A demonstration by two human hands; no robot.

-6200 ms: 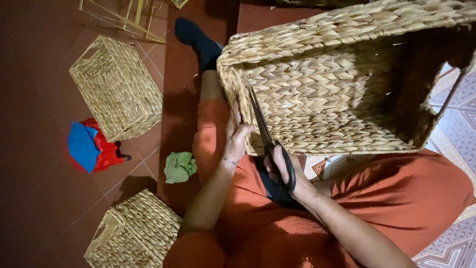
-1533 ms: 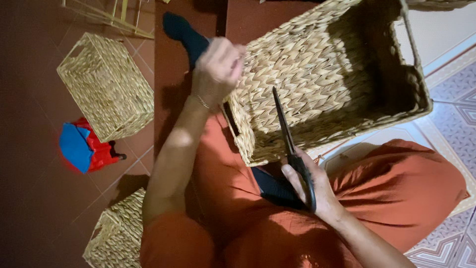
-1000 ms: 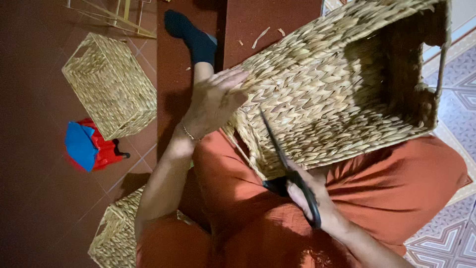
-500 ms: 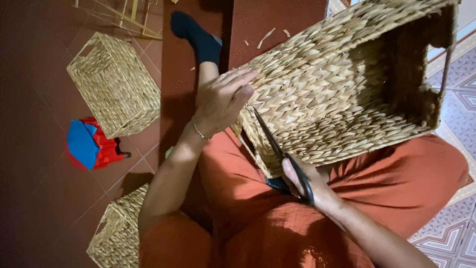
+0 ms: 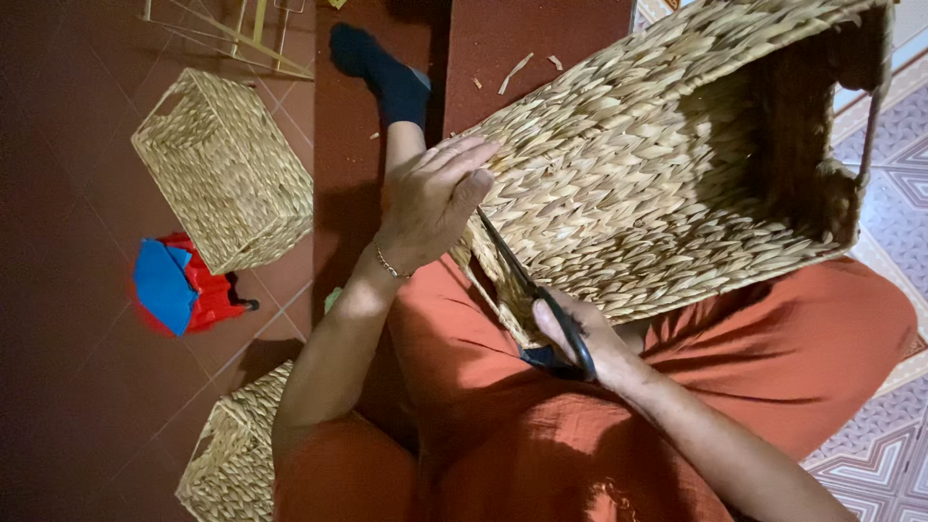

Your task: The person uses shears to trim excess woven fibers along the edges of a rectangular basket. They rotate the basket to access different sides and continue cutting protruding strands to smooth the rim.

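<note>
A large woven straw basket (image 5: 677, 174) rests on my lap, its opening turned to the right. My left hand (image 5: 435, 198) lies flat on the basket's near left corner, fingers spread on the weave. My right hand (image 5: 580, 338) grips the black handles of a pair of scissors (image 5: 527, 290). The blades point up and left along the basket's lower edge, towards my left hand. I sit on the floor in orange clothes, with one leg in a dark sock (image 5: 382, 72) stretched out ahead.
A smaller woven basket (image 5: 227, 169) lies on the dark red floor at the upper left. Another woven basket (image 5: 237, 454) sits at the lower left. A red and blue object (image 5: 184, 290) lies between them. Straw scraps (image 5: 517, 70) are scattered ahead. Patterned tiles (image 5: 870, 454) are on the right.
My left hand came down from above the basket and now presses on its corner. The scissors have moved up along the basket's edge. The basket has tilted slightly.
</note>
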